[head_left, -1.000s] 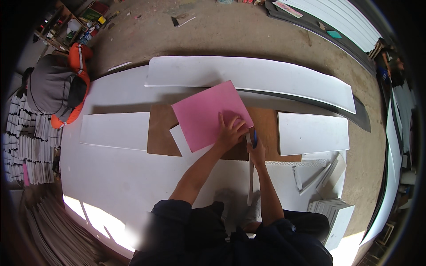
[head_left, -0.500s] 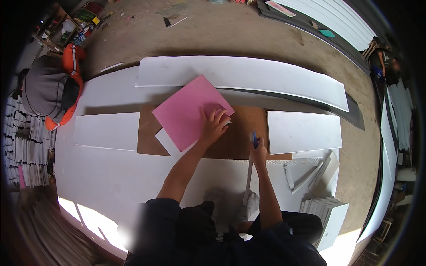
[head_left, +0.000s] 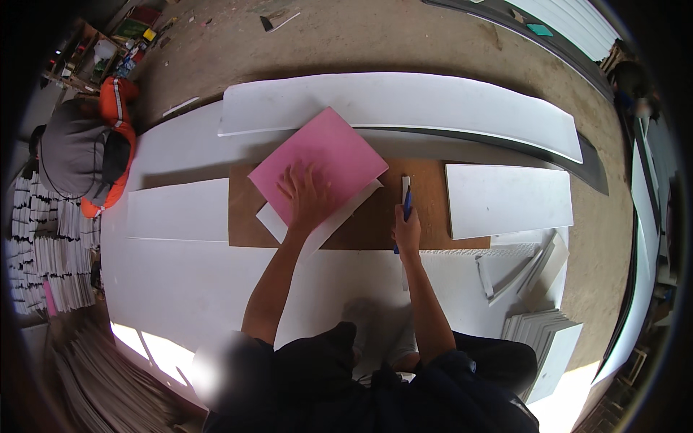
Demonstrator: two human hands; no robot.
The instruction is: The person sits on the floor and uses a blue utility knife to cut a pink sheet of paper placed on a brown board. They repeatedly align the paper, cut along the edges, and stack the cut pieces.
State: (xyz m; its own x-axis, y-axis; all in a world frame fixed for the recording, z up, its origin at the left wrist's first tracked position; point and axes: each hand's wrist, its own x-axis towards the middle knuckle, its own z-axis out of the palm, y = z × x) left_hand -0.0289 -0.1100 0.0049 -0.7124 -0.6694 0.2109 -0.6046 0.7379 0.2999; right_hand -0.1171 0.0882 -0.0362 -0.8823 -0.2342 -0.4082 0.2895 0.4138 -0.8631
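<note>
My left hand (head_left: 306,196) lies spread on a square pink sheet (head_left: 332,148), its fingers apart. Beneath that sheet the corners of a white piece (head_left: 273,220) stick out. Both rest, turned at an angle, on a brown board (head_left: 245,216). Right of them, my right hand (head_left: 407,231) is closed around a slim blue utility knife (head_left: 408,204), whose blade I cannot make out. A narrow white strip (head_left: 406,182) runs lengthwise under this hand, across the board's near edge; whether the fingers also grip it cannot be told.
White panels flank the board, one at left (head_left: 177,209) and one at right (head_left: 509,198). A long white panel (head_left: 397,101) lies beyond. Offcuts (head_left: 538,270) and a stack of white boards (head_left: 545,346) are at near right. A grey-and-orange bundle (head_left: 76,148) sits at far left.
My left hand has shifted left and flattened onto the pink sheet. My right hand has moved slightly left; the white strip has slid away from me onto the brown board.
</note>
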